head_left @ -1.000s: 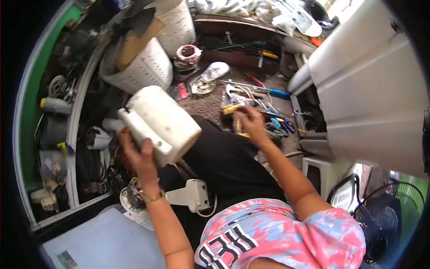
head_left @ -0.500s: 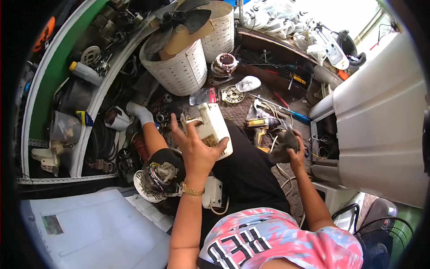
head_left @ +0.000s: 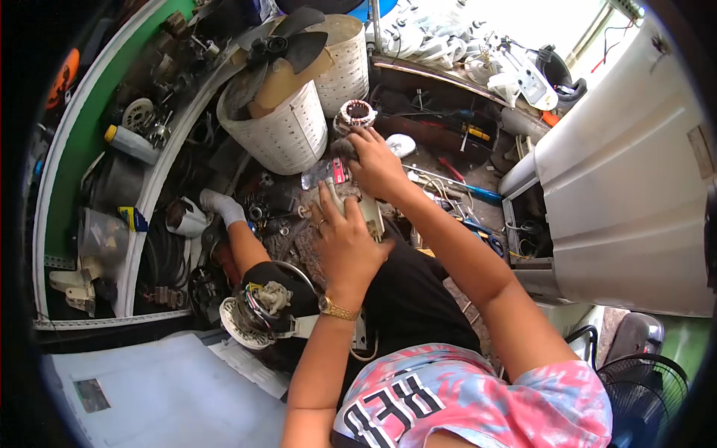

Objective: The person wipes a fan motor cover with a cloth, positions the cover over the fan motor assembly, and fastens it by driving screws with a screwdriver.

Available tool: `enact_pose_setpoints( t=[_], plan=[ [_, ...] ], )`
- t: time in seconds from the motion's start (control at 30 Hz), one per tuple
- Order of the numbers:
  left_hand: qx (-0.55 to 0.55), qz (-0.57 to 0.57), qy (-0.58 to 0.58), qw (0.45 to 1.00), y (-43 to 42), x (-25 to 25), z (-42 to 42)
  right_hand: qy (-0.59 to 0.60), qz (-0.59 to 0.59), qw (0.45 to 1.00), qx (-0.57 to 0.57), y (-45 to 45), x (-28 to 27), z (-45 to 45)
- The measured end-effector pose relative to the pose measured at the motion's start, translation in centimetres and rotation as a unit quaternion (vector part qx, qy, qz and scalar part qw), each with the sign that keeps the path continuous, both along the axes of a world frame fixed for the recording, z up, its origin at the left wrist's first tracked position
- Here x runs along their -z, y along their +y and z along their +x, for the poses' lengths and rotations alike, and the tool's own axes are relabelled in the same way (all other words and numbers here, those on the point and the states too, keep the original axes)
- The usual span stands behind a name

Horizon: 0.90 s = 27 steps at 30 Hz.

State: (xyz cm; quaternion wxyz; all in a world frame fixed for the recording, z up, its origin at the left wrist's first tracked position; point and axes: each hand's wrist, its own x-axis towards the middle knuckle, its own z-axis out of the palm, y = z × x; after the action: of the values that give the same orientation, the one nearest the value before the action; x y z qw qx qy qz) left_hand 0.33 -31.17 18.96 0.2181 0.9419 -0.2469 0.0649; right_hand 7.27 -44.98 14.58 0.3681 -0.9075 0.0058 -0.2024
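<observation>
Near the middle, my left hand (head_left: 349,243) grips a cream-coloured plastic housing (head_left: 371,213), which is mostly hidden behind the fingers and my right forearm. Just above it my right hand (head_left: 373,160) is closed on a dark grey cloth-like pad (head_left: 343,148). Beyond the pad stands a copper-wound motor stator (head_left: 357,113). A red-and-clear packet (head_left: 336,172) lies on the floor to the left of my right hand. By my left wrist is a fan motor with exposed wires (head_left: 267,300).
White perforated baskets (head_left: 287,138) stand at the back, one with a black fan blade (head_left: 278,46). Tools, including a blue-handled screwdriver (head_left: 485,194), lie to the right. A parts shelf (head_left: 160,172) lines the left; a large pale panel (head_left: 620,179) stands at the right.
My right hand has carried the dark pad from the right side to the upper middle, beside the housing. The housing was turned over earlier and remains in my left hand.
</observation>
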Motion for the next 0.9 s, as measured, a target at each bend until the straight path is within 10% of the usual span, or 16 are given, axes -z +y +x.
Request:
enact_pose_setpoints(
  t=[0.5, 0.6, 0.7, 0.9],
  plan=[
    [0.020, -0.193, -0.007, 0.981, 4.0, 3.5, 2.5, 0.036, 0.104, 0.988, -0.110, 2.8, 0.0, -2.2],
    [0.011, -0.199, 0.060, 0.978, 5.7, 3.6, 1.6, 0.057, 0.053, 0.996, 0.040, 0.9, 1.1, 1.5],
    [-0.015, -0.234, 0.070, 0.970, 8.3, 4.9, 0.9, -0.089, 0.411, 0.906, -0.045, -1.6, 1.4, 0.5],
    [0.101, -0.171, 0.051, 0.979, 9.1, 3.5, 1.9, -0.062, 0.058, 0.994, -0.075, 6.5, 2.9, -13.1]
  ],
)
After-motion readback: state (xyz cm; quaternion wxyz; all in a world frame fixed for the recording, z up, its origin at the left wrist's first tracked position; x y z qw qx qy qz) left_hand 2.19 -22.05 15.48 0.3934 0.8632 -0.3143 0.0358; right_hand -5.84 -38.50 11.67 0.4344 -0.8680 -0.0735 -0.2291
